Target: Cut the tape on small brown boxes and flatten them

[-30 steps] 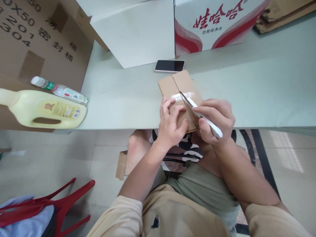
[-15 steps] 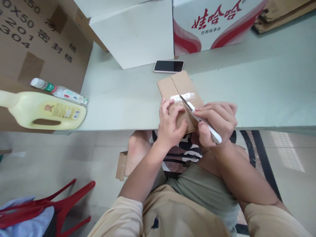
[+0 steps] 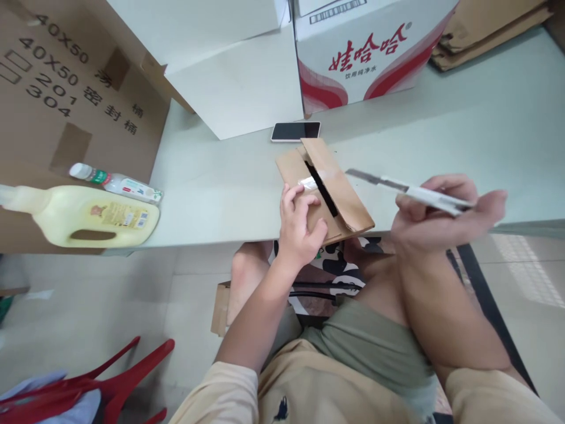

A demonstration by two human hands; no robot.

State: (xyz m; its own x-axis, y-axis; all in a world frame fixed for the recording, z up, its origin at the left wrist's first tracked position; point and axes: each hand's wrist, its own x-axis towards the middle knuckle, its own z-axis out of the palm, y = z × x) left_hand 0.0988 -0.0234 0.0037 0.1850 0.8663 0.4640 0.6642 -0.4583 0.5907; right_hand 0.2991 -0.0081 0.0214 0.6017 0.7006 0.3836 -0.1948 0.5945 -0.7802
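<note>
A small brown cardboard box [image 3: 342, 182] lies near the table's front edge, its right flap partly raised along a dark gap in the top. Clear tape [image 3: 308, 184] sticks to the left flap. My left hand [image 3: 301, 221] rests on that left flap with its fingers spread. To the right of the box and apart from it, my right hand [image 3: 445, 215] grips a white utility knife [image 3: 435, 199], its blade out and pointing left toward the raised flap. What lies inside the box is hidden.
Behind the box lies a phone [image 3: 295, 132], in front of a white carton [image 3: 238, 82] and a red-and-white carton [image 3: 357, 65]. At left are a yellow jug [image 3: 95, 215], a clear bottle [image 3: 117, 182] and a large cardboard box [image 3: 79, 94]. A red chair [image 3: 119, 377] stands below.
My right hand has drawn the knife off the box, to the right. The box's right flap has lifted and the seam has opened into a gap. My left hand stays on the box.
</note>
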